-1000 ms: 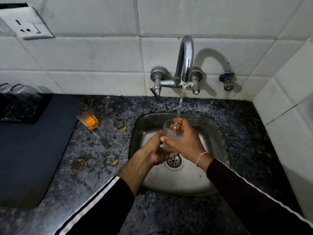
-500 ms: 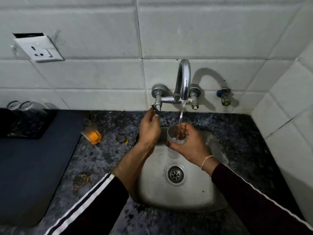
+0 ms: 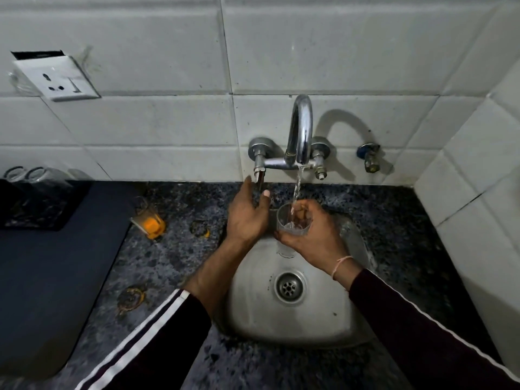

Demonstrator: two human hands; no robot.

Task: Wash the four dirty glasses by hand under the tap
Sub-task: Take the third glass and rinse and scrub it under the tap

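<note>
Right hand (image 3: 315,237) grips glass (image 3: 291,222) under tap (image 3: 301,130); left hand (image 3: 247,215) beside it.

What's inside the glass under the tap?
The tap stream runs into the glass, and water pools inside. The right hand wraps its far side, hiding that wall.

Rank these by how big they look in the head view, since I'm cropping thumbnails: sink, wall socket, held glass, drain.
1. Sink, by far the largest.
2. Wall socket.
3. Glass, partly hidden by the right hand.
4. Drain; close to the glass in apparent size, so that order is unsure.
</note>
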